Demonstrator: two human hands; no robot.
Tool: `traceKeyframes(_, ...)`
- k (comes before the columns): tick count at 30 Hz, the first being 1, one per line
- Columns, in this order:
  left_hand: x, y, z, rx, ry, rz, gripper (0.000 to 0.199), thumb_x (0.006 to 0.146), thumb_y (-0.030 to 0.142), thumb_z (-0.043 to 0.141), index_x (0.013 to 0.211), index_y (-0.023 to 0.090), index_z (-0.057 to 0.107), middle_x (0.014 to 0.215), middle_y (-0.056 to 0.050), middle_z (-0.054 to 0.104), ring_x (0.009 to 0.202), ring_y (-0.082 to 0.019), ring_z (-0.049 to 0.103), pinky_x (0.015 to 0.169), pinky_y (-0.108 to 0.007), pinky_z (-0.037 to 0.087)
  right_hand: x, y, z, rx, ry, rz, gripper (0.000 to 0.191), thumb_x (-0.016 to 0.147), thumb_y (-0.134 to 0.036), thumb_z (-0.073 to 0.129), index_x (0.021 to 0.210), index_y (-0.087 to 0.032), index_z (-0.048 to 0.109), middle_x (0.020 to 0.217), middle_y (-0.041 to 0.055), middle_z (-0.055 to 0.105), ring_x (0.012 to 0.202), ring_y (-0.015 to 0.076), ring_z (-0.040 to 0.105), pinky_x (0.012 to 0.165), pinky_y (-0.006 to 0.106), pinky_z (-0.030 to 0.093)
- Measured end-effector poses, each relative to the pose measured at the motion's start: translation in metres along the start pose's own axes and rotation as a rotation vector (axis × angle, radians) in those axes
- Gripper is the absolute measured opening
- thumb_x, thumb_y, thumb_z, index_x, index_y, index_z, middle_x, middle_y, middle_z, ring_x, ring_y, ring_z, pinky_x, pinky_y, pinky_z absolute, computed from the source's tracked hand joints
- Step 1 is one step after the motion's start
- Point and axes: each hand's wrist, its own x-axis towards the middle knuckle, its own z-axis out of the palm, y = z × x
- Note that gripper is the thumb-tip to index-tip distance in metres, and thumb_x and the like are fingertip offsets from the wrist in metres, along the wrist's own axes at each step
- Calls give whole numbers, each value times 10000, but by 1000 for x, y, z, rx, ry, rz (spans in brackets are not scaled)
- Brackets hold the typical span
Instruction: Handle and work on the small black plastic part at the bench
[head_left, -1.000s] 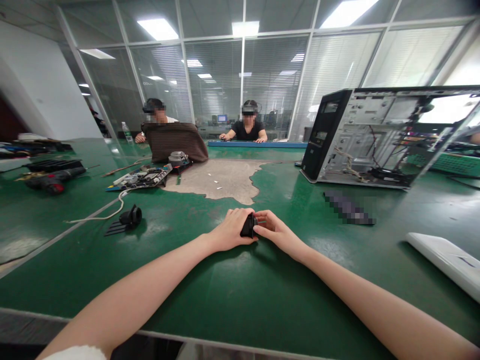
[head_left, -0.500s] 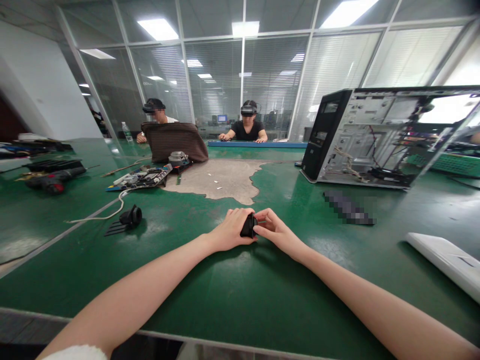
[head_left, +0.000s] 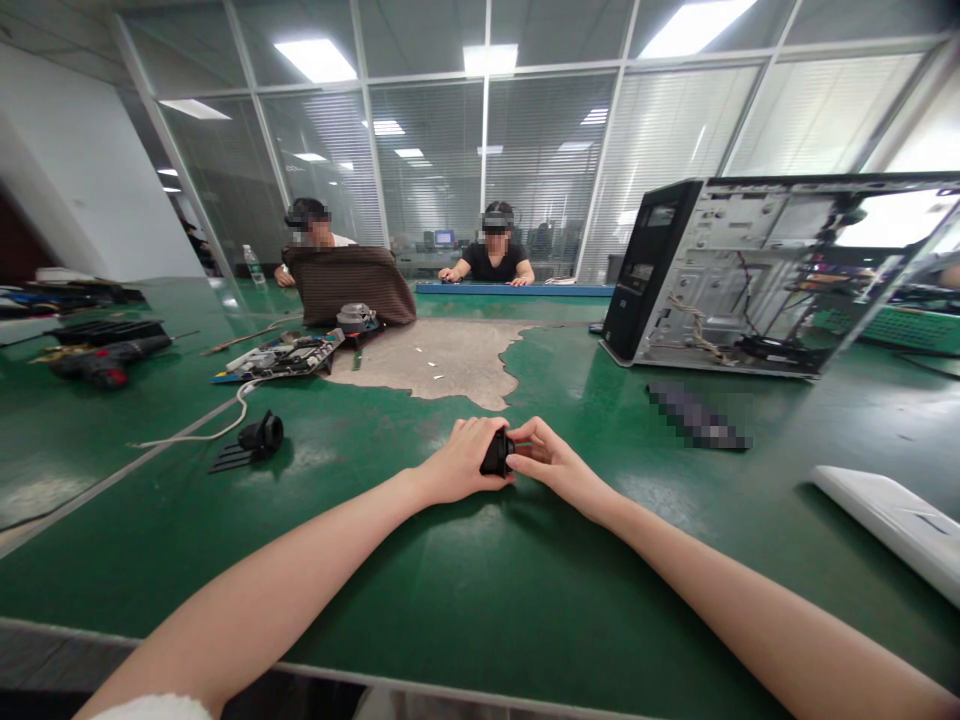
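A small black part [head_left: 494, 454], boxy with a rounded end, is held just above or on the green table in front of me; I cannot make out its exact kind. My left hand [head_left: 466, 462] wraps round its left side, fingers over the top and thumb below. At its right end, my right hand [head_left: 546, 452] pinches the rim between thumb and fingers. Much of the part is hidden behind my fingers. Off to the left lies another black plastic piece [head_left: 259, 436] with a round opening and flat prongs.
An open computer case [head_left: 720, 270] stands at the right, with a blurred dark object [head_left: 697, 415] before it and a white panel [head_left: 892, 520] nearer. Circuit boards [head_left: 281, 360], a brown cloth-covered object [head_left: 349, 282] and a power drill [head_left: 112, 360] lie left. Two people sit across the table.
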Motion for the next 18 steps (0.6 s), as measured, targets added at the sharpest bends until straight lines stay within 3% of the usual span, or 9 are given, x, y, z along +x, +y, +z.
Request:
traceKeyframes(7, 1, 2, -2, -23, -13, -6, 562, 678, 381, 617, 1129, 206, 330, 1049, -69, 510, 958, -238, 466, 814, -367, 323, 1, 4, 0, -50, 38, 34, 310, 723, -311, 599, 961, -213, 426, 936, 24, 525, 895, 154, 543, 786, 329, 448)
traceKeyframes(13, 0, 0, -1, -10, -11, -2, 552, 679, 364, 615, 1125, 197, 337, 1046, -70, 512, 950, -239, 471, 809, -368, 328, 0, 1, -1, 27, -47, 8, 304, 687, -258, 645, 878, -219, 413, 903, -6, 531, 869, 139, 555, 748, 296, 451)
traceKeyframes(18, 0, 0, 0, -5, -3, 1, 576, 674, 386, 619, 1131, 195, 323, 1038, -70, 509, 954, -238, 465, 816, -366, 325, 0, -3, 1, -18, 14, 15, 223, 726, -297, 599, 846, -209, 432, 913, -3, 520, 844, 133, 555, 757, 300, 443)
